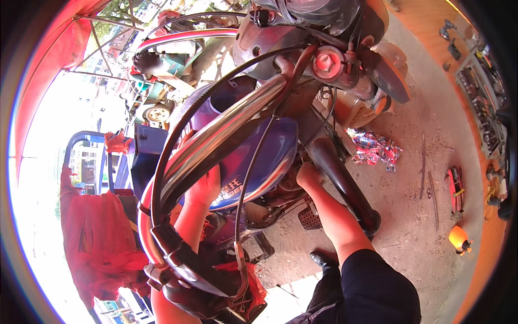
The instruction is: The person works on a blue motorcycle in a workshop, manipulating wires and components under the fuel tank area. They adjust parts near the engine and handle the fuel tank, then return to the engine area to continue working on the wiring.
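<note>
A blue motorcycle fuel tank (264, 156) with a pale stripe lies before me, crossed by a shiny chrome handlebar (216, 129). My left hand (209, 184) rests against the tank's left side, behind the handlebar. That bar covers much of it; reddish fingertips seem to show beyond it, stretched along the tank. To the right, my right hand (306, 174) reaches in under the tank beside a thick black tube (342, 186). Its fingers are hidden by the motorcycle's parts, so any grip cannot be seen. Black cables loop over the tank from the handlebar.
A round red-lit lamp (326, 62) sits at the motorcycle's front. Crumpled shiny wrappers (375, 148) lie on the floor. Farther right are red-handled tools (455, 189), an orange bottle-like object (459, 238) and a tray of sockets (480, 97). Red cloth (102, 237) hangs at left; other vehicles stand behind.
</note>
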`<state>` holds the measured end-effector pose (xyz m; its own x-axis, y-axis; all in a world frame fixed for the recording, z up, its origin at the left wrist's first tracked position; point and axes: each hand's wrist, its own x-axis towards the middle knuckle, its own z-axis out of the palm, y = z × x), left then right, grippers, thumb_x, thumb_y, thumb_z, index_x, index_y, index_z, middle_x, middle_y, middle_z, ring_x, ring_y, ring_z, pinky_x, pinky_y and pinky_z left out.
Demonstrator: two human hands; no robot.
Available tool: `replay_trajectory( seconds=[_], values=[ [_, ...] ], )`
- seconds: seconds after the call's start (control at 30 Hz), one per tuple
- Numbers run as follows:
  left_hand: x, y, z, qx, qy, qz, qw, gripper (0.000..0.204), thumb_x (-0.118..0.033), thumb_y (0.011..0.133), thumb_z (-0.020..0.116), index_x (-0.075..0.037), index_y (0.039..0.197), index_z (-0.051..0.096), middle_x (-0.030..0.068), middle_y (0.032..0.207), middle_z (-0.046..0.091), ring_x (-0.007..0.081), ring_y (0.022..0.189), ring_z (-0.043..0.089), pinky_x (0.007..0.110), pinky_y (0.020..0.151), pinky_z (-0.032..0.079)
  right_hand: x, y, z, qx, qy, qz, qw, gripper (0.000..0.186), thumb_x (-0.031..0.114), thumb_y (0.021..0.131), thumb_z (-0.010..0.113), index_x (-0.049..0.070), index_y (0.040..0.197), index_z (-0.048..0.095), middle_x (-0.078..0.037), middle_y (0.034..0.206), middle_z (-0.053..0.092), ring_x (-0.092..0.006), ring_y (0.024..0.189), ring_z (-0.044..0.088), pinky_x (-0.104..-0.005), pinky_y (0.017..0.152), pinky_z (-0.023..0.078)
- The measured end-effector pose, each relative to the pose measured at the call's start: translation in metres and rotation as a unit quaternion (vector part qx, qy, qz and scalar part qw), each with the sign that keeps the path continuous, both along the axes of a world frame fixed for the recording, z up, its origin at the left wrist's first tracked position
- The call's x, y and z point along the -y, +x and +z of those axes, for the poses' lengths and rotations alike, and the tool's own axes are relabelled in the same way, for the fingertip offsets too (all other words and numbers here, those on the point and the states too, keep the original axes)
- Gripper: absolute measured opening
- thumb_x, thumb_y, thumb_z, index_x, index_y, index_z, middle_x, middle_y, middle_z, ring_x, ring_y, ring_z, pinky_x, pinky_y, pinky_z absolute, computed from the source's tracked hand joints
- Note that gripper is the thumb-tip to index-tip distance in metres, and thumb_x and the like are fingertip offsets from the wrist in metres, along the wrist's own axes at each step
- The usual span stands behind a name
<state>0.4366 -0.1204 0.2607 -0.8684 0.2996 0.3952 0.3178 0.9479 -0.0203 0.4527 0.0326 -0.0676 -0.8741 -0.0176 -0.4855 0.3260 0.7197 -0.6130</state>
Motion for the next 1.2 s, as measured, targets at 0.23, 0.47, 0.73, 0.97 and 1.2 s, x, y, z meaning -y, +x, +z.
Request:
replay_trajectory(
  seconds=[0.23,0.47,0.73,0.97,1.2],
  values=[
    [-0.016,-0.001,0.002,0.028,0.008,-0.047,0.998,0.039,-0.021,0.085,0.053,0.000,0.119,0.054,0.0243,0.108,0.058,0.0419,0.099,0.054,0.046,0.087,0.041,0.010,0.014,-0.094,-0.185,-0.029,-0.060,0.980,0.013,0.010,0.087,0.044,0.004,0.089,0.055,-0.017,0.085,0.062,-0.0375,0.083,0.061,-0.0472,0.072,0.048],
    [-0.016,0.005,0.006,0.015,0.027,-0.016,0.999,0.028,-0.013,0.089,0.049,-0.003,0.112,0.061,0.0191,0.103,0.061,0.0383,0.097,0.056,0.044,0.087,0.042,-0.005,-0.004,0.006,-0.013,-0.005,0.050,0.999,0.024,0.018,0.081,0.058,-0.002,0.093,0.063,-0.024,0.094,0.066,-0.0360,0.094,0.065,-0.0426,0.079,0.053],
    [-0.024,0.000,0.010,0.055,0.058,0.000,0.997,0.028,-0.014,0.090,0.048,-0.004,0.113,0.061,0.0180,0.107,0.061,0.0368,0.100,0.057,0.043,0.089,0.042,0.002,0.006,-0.025,-0.067,0.017,-0.007,0.998,0.019,0.015,0.083,0.052,0.003,0.094,0.062,-0.021,0.090,0.066,-0.0366,0.090,0.065,-0.0456,0.079,0.051],
    [-0.030,-0.001,0.007,0.029,0.025,-0.003,0.999,0.028,-0.015,0.091,0.047,-0.006,0.114,0.062,0.0175,0.111,0.061,0.0375,0.104,0.056,0.043,0.092,0.041,0.010,0.013,-0.090,-0.119,-0.038,-0.060,0.990,0.019,0.012,0.091,0.035,0.006,0.089,0.053,-0.018,0.088,0.063,-0.0363,0.087,0.061,-0.0468,0.075,0.048],
    [-0.012,-0.002,-0.003,0.023,0.054,-0.005,0.998,0.037,-0.019,0.087,0.051,-0.001,0.118,0.056,0.0235,0.111,0.058,0.0411,0.104,0.054,0.045,0.092,0.040,-0.014,-0.014,-0.016,0.012,-0.017,0.066,0.998,0.020,0.016,0.082,0.054,0.001,0.093,0.063,-0.023,0.093,0.066,-0.0371,0.092,0.065,-0.0470,0.078,0.052]
  ],
)
